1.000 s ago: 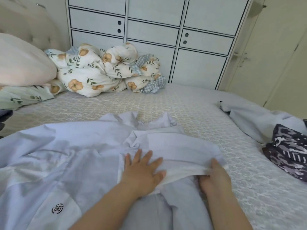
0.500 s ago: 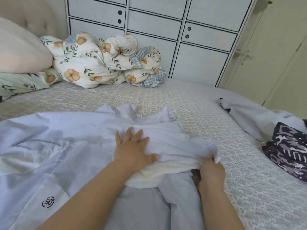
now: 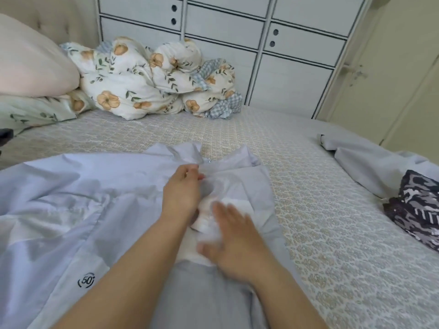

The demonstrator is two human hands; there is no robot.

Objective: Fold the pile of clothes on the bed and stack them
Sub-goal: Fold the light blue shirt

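Lavender shirt [image 3: 71,198] lies partly folded on the bed [image 3: 332,233]; left hand [image 3: 181,198] pinches its collar, right hand [image 3: 234,248] presses flat, blurred. Unfolded clothes [image 3: 413,205] remain at 3 o'clock; no stack visible.

Head-height view, downward over bed [image 3: 237,138]

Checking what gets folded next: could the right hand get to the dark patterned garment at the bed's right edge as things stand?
Probably yes. The right hand lies over the light blue shirt, and only bare bedspread separates it from the dark patterned garment. A stretch sideways may be needed.
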